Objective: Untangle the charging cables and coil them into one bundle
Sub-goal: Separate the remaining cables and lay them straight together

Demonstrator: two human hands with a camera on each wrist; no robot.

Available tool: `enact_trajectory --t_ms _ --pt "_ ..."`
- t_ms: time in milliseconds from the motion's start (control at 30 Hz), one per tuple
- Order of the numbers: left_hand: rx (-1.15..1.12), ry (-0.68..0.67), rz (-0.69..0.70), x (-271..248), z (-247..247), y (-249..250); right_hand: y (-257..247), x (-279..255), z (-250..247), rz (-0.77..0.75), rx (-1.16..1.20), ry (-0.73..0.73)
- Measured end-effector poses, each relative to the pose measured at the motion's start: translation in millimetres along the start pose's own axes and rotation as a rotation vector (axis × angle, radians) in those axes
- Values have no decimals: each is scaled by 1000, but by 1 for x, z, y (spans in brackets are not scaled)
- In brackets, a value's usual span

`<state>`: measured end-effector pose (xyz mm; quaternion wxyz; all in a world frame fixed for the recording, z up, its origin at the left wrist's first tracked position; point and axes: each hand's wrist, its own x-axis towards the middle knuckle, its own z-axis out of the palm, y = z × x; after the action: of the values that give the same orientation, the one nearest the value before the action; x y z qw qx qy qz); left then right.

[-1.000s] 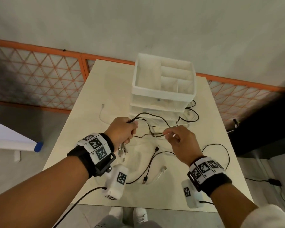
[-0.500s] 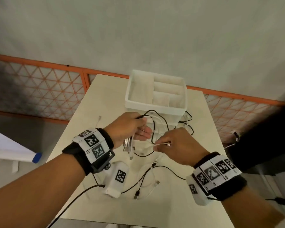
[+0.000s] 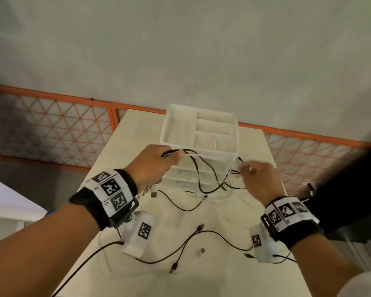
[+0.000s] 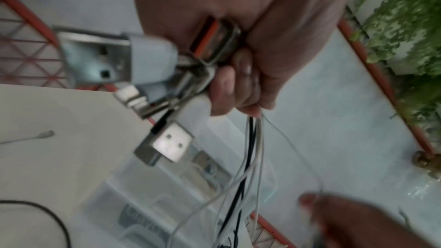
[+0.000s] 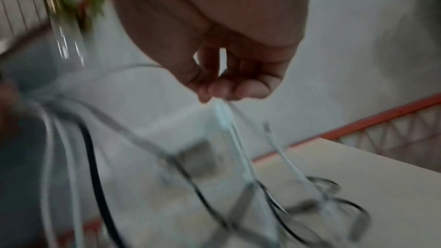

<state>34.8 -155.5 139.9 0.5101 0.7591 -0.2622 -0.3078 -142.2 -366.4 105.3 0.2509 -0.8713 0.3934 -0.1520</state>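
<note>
My left hand (image 3: 159,166) is raised over the table and grips a bunch of black and white charging cables (image 3: 204,174); their USB plugs (image 4: 164,144) stick out below the fist (image 4: 238,82). The strands hang in loops toward the table. To the right, my right hand (image 3: 253,176) pinches a thin white cable (image 5: 224,118) between thumb and fingertips (image 5: 229,90). More cables lie loose on the table: a black one (image 3: 201,239) and a white one (image 3: 191,262) with plugs near the front.
A white stacked drawer organizer (image 3: 201,138) stands at the back middle of the cream table (image 3: 126,146), right behind the hanging cables. An orange lattice railing (image 3: 51,125) runs behind the table. Another white cable end (image 4: 43,135) lies at the table's left.
Both hands have risen and moved apart; the right hand drew its white cable out to the right, stretching the strands between the hands. The view tilted upward.
</note>
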Motion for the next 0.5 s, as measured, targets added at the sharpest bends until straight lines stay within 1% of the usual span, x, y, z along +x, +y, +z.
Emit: enact_trajectory --t_ms 67,100,133,167,200,267,300,333,367,433,500 --pt "0 71 -19 3 2 -7 -19 9 -25 -112 230 240" --pt "-22 93 -20 4 3 -8 -25 13 -34 -158 291 319" --pt "-59 110 -17 5 3 -8 -24 20 -37 -170 270 342" --pt "-107 128 -12 6 2 -5 -17 25 -34 -139 185 303" --pt "-160 148 -8 6 1 -2 -4 29 -26 -57 70 206" --pt "-236 183 0 6 -3 3 35 34 -3 159 -135 -49" --pt "-245 186 2 6 -4 4 52 35 5 238 -146 -128" --pt "-242 180 2 6 -6 4 59 36 7 282 -105 -140" --pt "-232 171 -2 6 -7 2 59 37 5 296 -58 -112" --pt "-217 169 -17 7 -6 -1 53 42 -7 271 -24 -1" --pt "-216 214 -32 10 -6 -4 46 48 -24 273 9 107"
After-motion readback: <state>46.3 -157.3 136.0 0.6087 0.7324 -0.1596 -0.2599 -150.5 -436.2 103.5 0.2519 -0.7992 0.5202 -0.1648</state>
